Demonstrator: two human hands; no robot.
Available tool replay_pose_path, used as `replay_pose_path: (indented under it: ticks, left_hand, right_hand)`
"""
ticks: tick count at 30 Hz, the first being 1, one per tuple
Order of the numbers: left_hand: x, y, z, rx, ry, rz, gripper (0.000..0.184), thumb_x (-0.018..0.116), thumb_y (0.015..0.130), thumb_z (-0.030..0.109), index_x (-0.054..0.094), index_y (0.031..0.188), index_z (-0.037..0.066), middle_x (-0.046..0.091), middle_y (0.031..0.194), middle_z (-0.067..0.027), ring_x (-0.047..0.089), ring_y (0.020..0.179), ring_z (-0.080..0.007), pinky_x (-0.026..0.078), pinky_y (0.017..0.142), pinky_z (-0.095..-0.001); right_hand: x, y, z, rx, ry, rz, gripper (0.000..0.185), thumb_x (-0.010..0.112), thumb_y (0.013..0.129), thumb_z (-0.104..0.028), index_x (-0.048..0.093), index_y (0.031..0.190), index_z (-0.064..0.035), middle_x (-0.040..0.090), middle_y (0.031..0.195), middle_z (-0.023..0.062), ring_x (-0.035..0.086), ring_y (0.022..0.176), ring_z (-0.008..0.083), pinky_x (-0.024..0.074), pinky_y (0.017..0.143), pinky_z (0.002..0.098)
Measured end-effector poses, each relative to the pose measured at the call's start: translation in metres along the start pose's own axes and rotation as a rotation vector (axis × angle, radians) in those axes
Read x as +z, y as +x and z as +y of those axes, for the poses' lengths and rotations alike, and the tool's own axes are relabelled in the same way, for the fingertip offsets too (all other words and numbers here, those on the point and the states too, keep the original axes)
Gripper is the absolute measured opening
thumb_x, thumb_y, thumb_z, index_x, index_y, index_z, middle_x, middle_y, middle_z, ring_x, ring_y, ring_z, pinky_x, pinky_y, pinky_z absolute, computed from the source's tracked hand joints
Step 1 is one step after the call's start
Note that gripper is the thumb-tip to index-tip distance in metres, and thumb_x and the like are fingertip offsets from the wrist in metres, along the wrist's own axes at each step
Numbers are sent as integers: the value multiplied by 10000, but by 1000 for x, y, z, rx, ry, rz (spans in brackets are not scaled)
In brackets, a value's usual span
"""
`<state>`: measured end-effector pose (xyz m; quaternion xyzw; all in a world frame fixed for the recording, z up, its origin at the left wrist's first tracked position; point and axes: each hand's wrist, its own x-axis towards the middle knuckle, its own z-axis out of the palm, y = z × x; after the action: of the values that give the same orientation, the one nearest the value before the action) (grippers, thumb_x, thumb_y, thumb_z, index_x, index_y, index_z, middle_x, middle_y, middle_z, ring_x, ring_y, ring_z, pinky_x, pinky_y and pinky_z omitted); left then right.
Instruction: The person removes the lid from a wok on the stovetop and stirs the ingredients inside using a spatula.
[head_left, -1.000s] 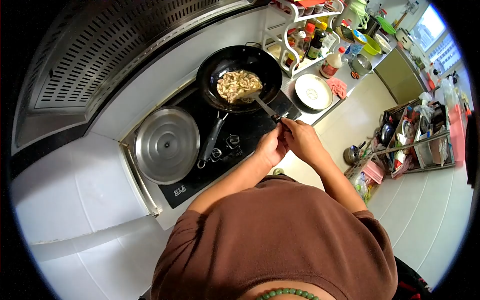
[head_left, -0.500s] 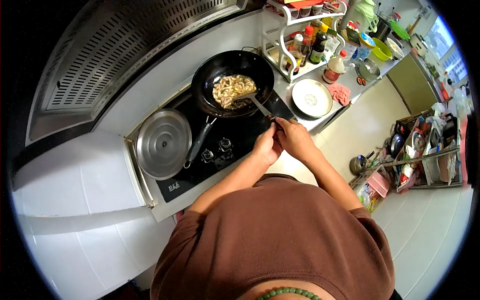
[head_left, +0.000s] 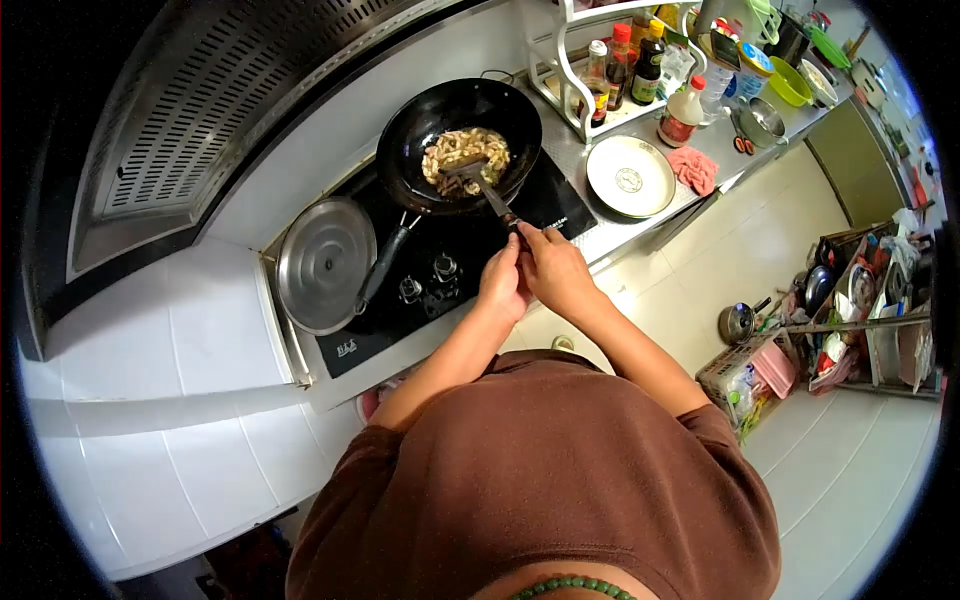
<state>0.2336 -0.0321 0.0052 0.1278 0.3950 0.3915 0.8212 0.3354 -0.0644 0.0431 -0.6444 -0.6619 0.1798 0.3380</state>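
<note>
A black wok [head_left: 408,128] sits on the black stove [head_left: 400,325], with sliced food [head_left: 480,145] in its bottom. The metal head of a spatula [head_left: 493,197] rests in the food. My right hand [head_left: 556,268] is closed around the spatula's dark handle, in front of the wok. My left hand [head_left: 503,284] is also closed at the handle's lower end, touching my right hand; its fingertips are partly hidden. The wok's own black handle [head_left: 385,262] points down-left, with neither hand on it.
A round metal lid [head_left: 327,265] lies left of the wok handle. Right of the stove are a white plate [head_left: 631,177], a pink cloth [head_left: 693,170] and a bottle [head_left: 682,113]. Behind stands a white rack [head_left: 570,75] of bottles. A range hood [head_left: 230,110] is at upper left.
The spatula head has shifted from the food's right side toward its middle. Both hands have moved a little left with the handle. The camera view has shifted as well.
</note>
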Motion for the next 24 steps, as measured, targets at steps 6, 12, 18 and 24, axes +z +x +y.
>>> replay_pose_path:
  ticks: [6, 12, 18, 24]
  left_hand:
    - [-10, 5, 18, -26, 45, 61, 297, 408, 964, 327, 538, 1092, 93, 573, 1060, -28, 545, 974, -187, 459, 840, -350]
    - [-26, -6, 35, -85, 98, 0, 310, 426, 957, 339, 536, 1128, 106, 570, 1108, -24, 541, 1002, -185, 453, 860, -348]
    - [-49, -6, 56, -69, 52, -68, 297, 445, 951, 335, 559, 1103, 107, 582, 1091, -11, 544, 997, -171, 449, 864, -330]
    - [-59, -13, 74, -112, 44, -22, 268, 444, 955, 304, 566, 1075, 97, 580, 1035, -8, 548, 943, -146, 460, 815, -293]
  right_hand:
    - [7, 16, -15, 47, -46, -80, 380, 536, 795, -148, 530, 1156, -30, 581, 914, 238, 595, 768, 394, 494, 680, 445]
    - [28, 4, -34, 67, -36, 11, 386, 544, 796, -97, 523, 1172, -15, 577, 865, 223, 573, 760, 390, 475, 678, 439]
    - [53, 10, -59, 80, -65, 49, 379, 505, 836, -161, 505, 1200, -55, 570, 964, 232, 597, 742, 407, 497, 653, 454]
    - [69, 15, -80, 137, -113, 35, 366, 518, 831, -100, 515, 1189, -23, 565, 859, 217, 573, 743, 388, 475, 669, 427]
